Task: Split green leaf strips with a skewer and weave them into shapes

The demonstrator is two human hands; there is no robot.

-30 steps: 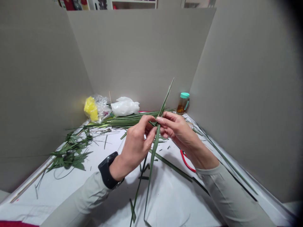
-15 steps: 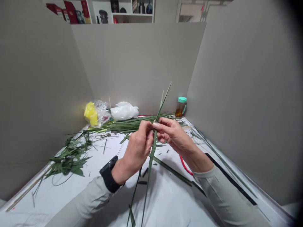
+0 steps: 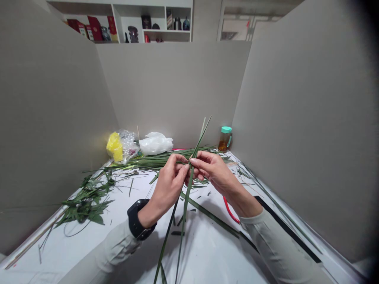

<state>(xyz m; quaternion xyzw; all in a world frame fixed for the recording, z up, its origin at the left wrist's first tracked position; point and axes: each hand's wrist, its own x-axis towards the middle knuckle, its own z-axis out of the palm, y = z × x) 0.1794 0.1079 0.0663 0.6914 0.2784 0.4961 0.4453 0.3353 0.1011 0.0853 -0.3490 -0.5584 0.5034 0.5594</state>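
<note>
Long green leaf strips (image 3: 186, 203) cross between my hands, their tips rising above the fingers and their tails hanging down toward the front edge. My left hand (image 3: 171, 175), with a black watch on the wrist, pinches the strips near the crossing. From the other side my right hand (image 3: 214, 171) grips them between thumb and index finger. The exact spot where the strips meet is partly hidden by the fingertips. Below, another wide leaf strip (image 3: 213, 217) slants down to the right.
A pile of long green leaves (image 3: 151, 161) lies at the back, beside a white plastic bag (image 3: 156, 143) and a yellow bundle (image 3: 115, 146). A teal-lidded bottle (image 3: 225, 139) stands back right. Cut leaves (image 3: 85, 203) lie left. A red curved handle (image 3: 230, 211) shows under my right forearm. Grey partitions enclose the table.
The view has tilted slightly up. My left thumb has shifted along the strips and its fingers look less curled. The strip tips have lowered a little against the back partition.
</note>
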